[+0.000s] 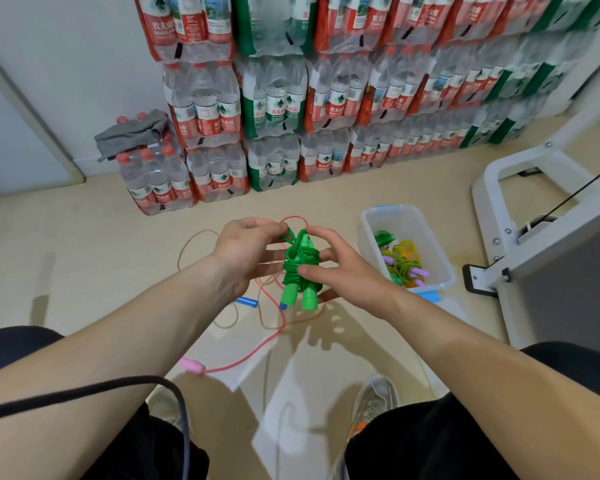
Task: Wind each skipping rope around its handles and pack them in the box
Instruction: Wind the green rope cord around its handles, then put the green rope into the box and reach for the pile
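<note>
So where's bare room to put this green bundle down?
Bare floor left of the orange rope, toward the water packs. Also the far end of the box. Crowded: pink rope under the green bundle, wound ropes in its near end.

- The water bottle packs (205,109) stacked against the wall have red labels with the white characters "农夫山泉".
- The top-row pack wrap (163,29) shows the same brand in larger characters.
- The green-wrapped pack (274,109) carries it too.
- The smaller print is too fine to read.
</note>
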`<move>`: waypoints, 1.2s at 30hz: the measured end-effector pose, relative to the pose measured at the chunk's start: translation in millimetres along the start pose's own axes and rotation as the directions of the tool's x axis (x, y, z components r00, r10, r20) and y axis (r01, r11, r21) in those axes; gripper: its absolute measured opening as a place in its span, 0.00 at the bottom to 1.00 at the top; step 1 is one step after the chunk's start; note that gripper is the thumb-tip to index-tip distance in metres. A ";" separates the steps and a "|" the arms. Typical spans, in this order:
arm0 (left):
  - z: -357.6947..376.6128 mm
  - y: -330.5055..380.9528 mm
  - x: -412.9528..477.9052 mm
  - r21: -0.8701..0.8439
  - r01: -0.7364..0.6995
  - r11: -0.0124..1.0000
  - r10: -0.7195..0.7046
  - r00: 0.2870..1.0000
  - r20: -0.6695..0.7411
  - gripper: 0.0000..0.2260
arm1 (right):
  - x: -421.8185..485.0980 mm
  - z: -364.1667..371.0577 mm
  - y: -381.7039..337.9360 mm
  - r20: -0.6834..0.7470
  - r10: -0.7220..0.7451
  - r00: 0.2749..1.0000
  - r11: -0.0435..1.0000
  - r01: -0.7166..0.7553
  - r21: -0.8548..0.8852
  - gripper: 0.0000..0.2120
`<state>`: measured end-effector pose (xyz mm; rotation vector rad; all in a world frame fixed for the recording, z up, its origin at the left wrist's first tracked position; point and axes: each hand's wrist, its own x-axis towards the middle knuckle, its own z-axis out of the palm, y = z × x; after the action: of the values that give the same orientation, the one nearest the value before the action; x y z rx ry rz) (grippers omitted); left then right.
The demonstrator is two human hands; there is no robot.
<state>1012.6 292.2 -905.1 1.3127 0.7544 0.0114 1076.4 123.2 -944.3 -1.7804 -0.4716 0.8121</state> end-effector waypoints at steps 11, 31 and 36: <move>55.3 -23.0 16.1 0.070 0.020 0.997 -0.024 0.998 0.053 0.04 | -3.1 -37.2 13.9 -0.220 0.165 0.962 0.934 -0.080 0.349 0.18; 217.9 -97.6 187.7 0.192 0.118 0.974 -0.159 0.964 0.214 0.08 | 118.7 -201.7 187.1 -0.601 0.575 0.554 0.805 -0.252 0.538 0.35; 225.6 -109.4 246.1 0.102 0.129 0.986 -0.142 0.980 0.137 0.09 | 192.1 -214.4 216.0 -0.610 0.626 0.485 0.773 -0.285 0.566 0.29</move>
<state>1270.9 168.0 -1108.3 1.3317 0.7260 -0.2278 1348.6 32.2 -1161.4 -1.6768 0.7776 0.3504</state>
